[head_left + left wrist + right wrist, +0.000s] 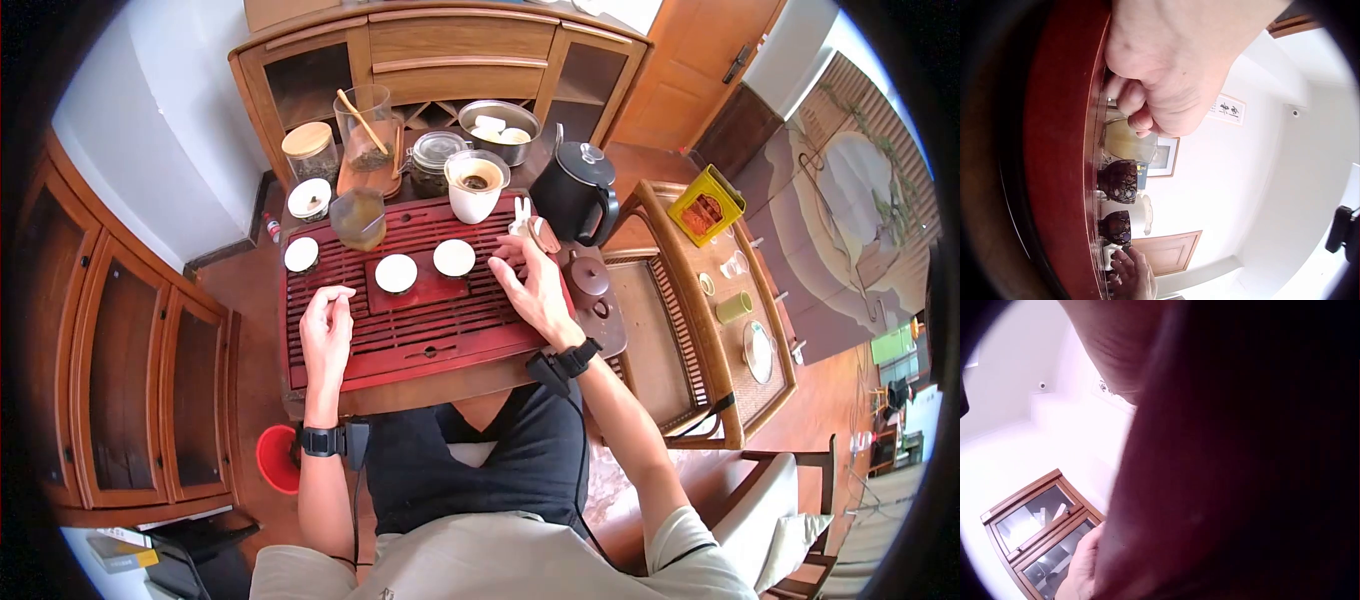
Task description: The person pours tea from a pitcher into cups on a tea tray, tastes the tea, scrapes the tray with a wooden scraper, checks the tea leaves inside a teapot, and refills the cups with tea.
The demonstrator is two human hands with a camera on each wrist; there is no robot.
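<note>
My left hand (327, 325) rests on the left part of the red slatted tea tray (420, 350), fingers loosely curled and holding nothing visible. At the tray's right side my right hand (537, 290) lies with relaxed, spread fingers, near a white figurine (519, 216) and a small reddish-brown piece (545, 236); no grip on either shows. Between the hands stand two cups (396, 273) (455, 259), white inside; the left wrist view shows their dark patterned outsides (1119, 182). Behind them are a glass pitcher (359, 222) with yellowish liquid and a white cup with a strainer (475, 190).
A third cup (301, 255) and a lidded white bowl (309, 200) stand at the left. Glass jars (311, 155) and a metal bowl (501, 130) are at the back. A black kettle (577, 190) and a brown teapot (587, 278) stand at the right.
</note>
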